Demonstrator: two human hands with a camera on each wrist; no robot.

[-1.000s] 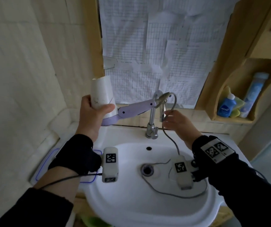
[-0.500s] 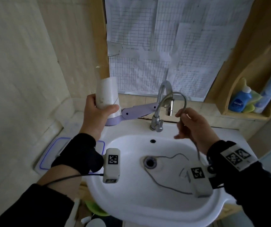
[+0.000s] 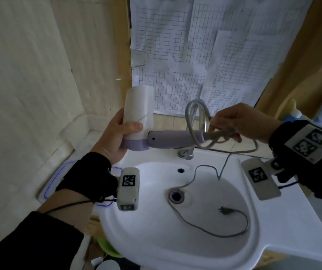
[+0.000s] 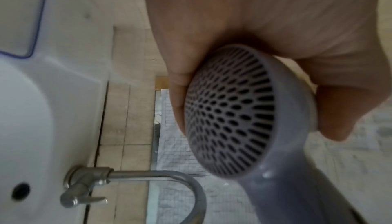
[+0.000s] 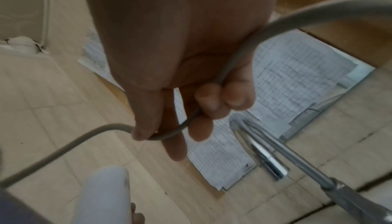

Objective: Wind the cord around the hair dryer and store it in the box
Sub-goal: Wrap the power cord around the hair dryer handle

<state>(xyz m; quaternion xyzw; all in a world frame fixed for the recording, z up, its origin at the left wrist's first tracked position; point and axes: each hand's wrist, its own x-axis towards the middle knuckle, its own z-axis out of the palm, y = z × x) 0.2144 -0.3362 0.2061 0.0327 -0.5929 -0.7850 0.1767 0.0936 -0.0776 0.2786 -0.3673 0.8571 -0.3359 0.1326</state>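
1. Dryer (image 3: pixel 138 121): rigid, looks light; left hand (image 3: pixel 115 139) wrapped round barrel, handle pointing toward right hand.
2. Cord (image 3: pixel 195 121): limp, springy; right hand (image 3: pixel 240 121) pinches loop at handle end; slack trails below hands.

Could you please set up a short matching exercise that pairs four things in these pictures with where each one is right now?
Things:
1. hair dryer
2. cord
3. plug
4. faucet

Places:
A. lying in the sink basin
B. gripped by the left hand
C. mounted at the back of the sink
D. looped at the handle end, pinched in the right hand

Pairs: 1-B, 2-D, 3-A, 4-C
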